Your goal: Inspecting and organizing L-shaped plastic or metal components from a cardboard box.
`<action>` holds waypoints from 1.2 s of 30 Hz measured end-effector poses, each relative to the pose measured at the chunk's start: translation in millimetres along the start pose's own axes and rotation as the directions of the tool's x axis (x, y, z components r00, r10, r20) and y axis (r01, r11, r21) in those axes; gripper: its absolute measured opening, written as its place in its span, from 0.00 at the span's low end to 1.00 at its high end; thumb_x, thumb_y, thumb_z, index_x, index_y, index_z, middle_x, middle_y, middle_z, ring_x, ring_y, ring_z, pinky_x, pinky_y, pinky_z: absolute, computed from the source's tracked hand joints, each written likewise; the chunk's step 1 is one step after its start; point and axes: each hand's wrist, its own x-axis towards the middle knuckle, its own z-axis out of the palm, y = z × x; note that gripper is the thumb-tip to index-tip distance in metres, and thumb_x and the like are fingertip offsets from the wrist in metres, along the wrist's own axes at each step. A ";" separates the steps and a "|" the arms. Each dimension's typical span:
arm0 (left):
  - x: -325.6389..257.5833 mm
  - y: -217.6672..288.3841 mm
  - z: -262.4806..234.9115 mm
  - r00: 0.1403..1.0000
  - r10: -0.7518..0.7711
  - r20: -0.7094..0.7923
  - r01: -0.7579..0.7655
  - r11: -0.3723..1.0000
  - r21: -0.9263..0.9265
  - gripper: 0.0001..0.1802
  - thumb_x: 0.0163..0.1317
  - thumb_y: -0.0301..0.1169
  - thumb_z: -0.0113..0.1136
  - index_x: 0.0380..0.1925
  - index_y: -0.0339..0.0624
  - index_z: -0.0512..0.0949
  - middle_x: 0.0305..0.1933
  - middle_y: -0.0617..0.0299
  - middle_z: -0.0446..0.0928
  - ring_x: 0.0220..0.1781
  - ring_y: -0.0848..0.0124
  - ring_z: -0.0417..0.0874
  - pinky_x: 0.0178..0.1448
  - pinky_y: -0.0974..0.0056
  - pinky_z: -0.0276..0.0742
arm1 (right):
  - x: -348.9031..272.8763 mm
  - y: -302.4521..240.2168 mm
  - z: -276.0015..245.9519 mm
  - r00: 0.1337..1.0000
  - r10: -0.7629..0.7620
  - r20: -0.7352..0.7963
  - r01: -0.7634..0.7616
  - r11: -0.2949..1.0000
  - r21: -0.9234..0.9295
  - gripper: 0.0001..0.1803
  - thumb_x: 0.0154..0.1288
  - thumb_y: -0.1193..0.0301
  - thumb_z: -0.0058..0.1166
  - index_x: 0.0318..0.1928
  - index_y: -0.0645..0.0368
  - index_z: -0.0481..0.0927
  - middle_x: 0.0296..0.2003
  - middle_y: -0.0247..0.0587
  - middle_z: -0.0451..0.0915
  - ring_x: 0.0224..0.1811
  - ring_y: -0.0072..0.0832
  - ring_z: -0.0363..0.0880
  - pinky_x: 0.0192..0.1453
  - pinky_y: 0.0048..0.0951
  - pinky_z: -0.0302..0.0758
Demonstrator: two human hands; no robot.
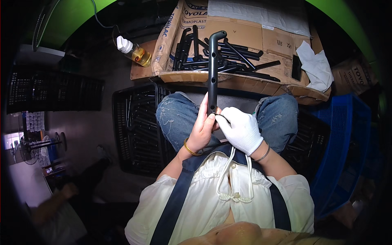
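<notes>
A black tube-like part [212, 69] stands upright in front of me, with a bent top end and a row of round holes along its length. My left hand [201, 130], bare and with a gold bangle at the wrist, is closed around its lower end. My right hand [241, 130] wears a white knitted glove and meets the same end from the right. Between its thumb and fingers sits a thin, dark, curved piece [223, 117], its tip against the tube's lower end; I cannot make out its exact kind.
An opened cardboard box [249, 41] ahead holds several similar black parts [232, 59], a phone [297, 68] and a white cloth [316, 67]. A bottle [139, 54] stands left of it. Black crates [116, 118] flank my knees; blue crates [339, 134] stand right. Another person [61, 204] is at lower left.
</notes>
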 end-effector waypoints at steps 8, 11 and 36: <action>1.7 0.8 10.2 0.999 -0.011 -0.048 0.011 1.000 0.012 0.39 0.68 0.25 0.47 0.76 0.39 0.44 0.53 0.56 0.70 0.41 0.74 0.74 0.42 0.71 0.72 | 0.3 2.8 20.4 0.912 0.352 -0.212 -0.206 0.838 0.505 0.09 0.65 0.71 0.61 0.42 0.59 0.76 0.25 0.38 0.78 0.21 0.28 0.76 0.27 0.31 0.73; 9.1 -15.5 12.3 0.912 0.407 0.048 -0.270 0.510 0.817 0.39 0.65 0.21 0.48 0.74 0.31 0.45 0.65 0.43 0.65 0.61 0.55 0.75 0.63 0.60 0.71 | 10.3 13.9 18.7 0.908 0.417 -0.051 -0.321 0.767 0.555 0.19 0.60 0.66 0.68 0.45 0.62 0.75 0.22 0.28 0.70 0.23 0.15 0.64 0.26 0.23 0.65; -0.3 -11.9 5.0 1.000 0.013 -0.022 -0.013 1.000 0.008 0.28 0.77 0.30 0.41 0.73 0.40 0.50 0.43 0.62 0.68 0.32 0.80 0.68 0.38 0.74 0.67 | -6.2 5.5 -8.1 1.000 -0.027 0.010 0.028 0.999 -0.043 0.08 0.70 0.66 0.48 0.34 0.54 0.76 0.28 0.42 0.77 0.28 0.41 0.81 0.29 0.40 0.77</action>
